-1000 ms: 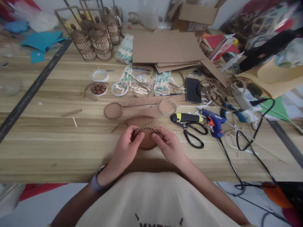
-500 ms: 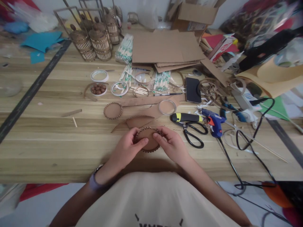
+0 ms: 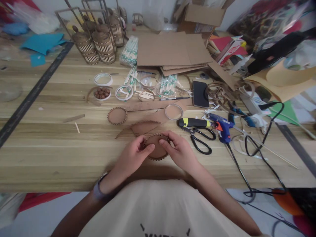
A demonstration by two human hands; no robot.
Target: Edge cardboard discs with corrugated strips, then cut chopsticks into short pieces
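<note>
Between my hands is a round brown cardboard disc [image 3: 158, 149] with a notched, corrugated rim. My left hand [image 3: 137, 151] grips its left edge, thumb on the face and fingers behind. On the opposite edge my right hand [image 3: 179, 149] pinches it the same way, its thumb near the upper right of the face. Just beyond lies a curved cardboard offcut [image 3: 145, 126]. A second disc with a similar rim [image 3: 117, 116] rests further left. Black-handled scissors [image 3: 201, 140] and a yellow-and-black cutter handle [image 3: 195, 122] lie right of my hands.
A blue glue gun [image 3: 222, 126] with a black cable stands at the right. Farther back are a phone [image 3: 200, 94], tape rolls [image 3: 103, 79], a bowl of brown beads [image 3: 102, 93] and stacked cardboard sheets [image 3: 172, 49]. Small lantern-like models [image 3: 105, 47] stand back left.
The disc has shifted and turned very slightly between my fingers, with both hands keeping their hold. The view has moved a little; the things on the table stay in place.
</note>
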